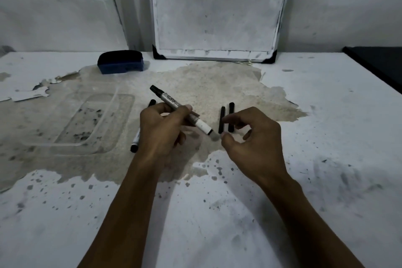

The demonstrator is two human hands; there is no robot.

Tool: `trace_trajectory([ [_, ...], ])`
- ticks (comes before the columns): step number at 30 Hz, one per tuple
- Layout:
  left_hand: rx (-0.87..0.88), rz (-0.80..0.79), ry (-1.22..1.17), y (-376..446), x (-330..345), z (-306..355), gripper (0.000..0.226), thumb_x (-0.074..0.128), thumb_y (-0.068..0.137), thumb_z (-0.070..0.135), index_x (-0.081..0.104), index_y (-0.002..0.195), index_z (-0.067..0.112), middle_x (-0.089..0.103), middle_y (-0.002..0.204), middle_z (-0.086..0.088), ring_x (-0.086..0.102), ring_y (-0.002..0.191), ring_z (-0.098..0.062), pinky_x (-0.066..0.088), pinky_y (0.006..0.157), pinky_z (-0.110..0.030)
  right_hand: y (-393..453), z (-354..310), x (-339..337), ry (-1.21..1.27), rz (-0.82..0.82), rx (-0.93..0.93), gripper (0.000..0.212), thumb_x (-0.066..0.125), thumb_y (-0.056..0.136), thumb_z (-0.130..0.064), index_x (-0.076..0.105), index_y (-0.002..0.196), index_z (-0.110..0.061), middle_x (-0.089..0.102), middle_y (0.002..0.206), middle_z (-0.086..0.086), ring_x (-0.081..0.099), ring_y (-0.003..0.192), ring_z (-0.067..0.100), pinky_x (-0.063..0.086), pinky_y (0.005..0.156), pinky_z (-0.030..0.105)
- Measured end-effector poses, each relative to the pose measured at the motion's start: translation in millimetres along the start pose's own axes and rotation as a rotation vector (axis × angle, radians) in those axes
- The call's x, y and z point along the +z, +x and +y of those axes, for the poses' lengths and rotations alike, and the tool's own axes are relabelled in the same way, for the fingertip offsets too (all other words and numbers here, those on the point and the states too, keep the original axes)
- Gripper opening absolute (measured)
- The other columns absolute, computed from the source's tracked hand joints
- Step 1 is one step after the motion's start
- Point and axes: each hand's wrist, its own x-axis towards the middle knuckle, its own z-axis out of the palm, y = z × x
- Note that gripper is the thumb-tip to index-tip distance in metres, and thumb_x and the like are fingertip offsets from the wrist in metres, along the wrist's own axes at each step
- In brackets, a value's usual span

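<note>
My left hand (162, 127) grips a whiteboard marker (174, 105) above the table, its black cap end pointing up and left and its white end with a grey tip (214, 136) down and right. My right hand (253, 137) hovers just right of that tip, fingers loosely curled and holding nothing. Two black stick-like pieces (226, 119) lie side by side on the table behind my right hand. A second marker (136, 142) lies on the table, partly hidden by my left hand; a black end (152, 102) shows above my knuckles.
A clear plastic tray (82, 122) lies flat at the left. A blue board eraser (120, 62) sits at the back. A small whiteboard (215, 11) leans against the wall. The table's white coating has peeled off in the middle. A dark surface (378, 65) borders the right edge.
</note>
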Motion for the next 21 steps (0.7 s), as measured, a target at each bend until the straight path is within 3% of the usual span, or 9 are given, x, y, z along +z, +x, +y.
trace_trajectory([
  [3,-0.035,-0.030,-0.080,0.5,-4.7,2.2,0.017,0.071,0.089,0.022,0.071,0.086,0.005,0.079,0.079,-0.010,0.043,0.032,-0.012,0.034,0.036,-0.019,-2.2,-0.7,2.0,-0.089,-0.036,-0.073,0.034,0.081,0.065,-0.026,0.074,0.098,-0.020,0.065,0.093,-0.004,0.058,0.090,0.015,0.047,0.073,0.027],
  [13,-0.102,-0.095,-0.209,-4.1,-5.3,8.4,0.016,0.068,0.091,0.018,0.068,0.080,0.006,0.076,0.068,-0.008,0.036,0.030,-0.011,0.028,0.029,-0.013,-3.5,-6.4,7.5,-0.053,0.125,-0.254,0.021,0.086,0.069,-0.021,0.078,0.088,-0.014,0.066,0.080,0.002,0.056,0.080,0.018,0.045,0.066,0.027],
  [21,-0.096,-0.110,-0.228,-2.6,-5.7,7.3,0.016,0.069,0.090,0.018,0.067,0.079,0.006,0.077,0.072,-0.012,0.036,0.029,-0.011,0.028,0.029,-0.013,-3.9,-6.3,9.2,0.000,0.134,-0.263,0.012,0.082,0.071,-0.012,0.077,0.082,-0.011,0.068,0.078,0.002,0.058,0.079,0.018,0.047,0.066,0.030],
])
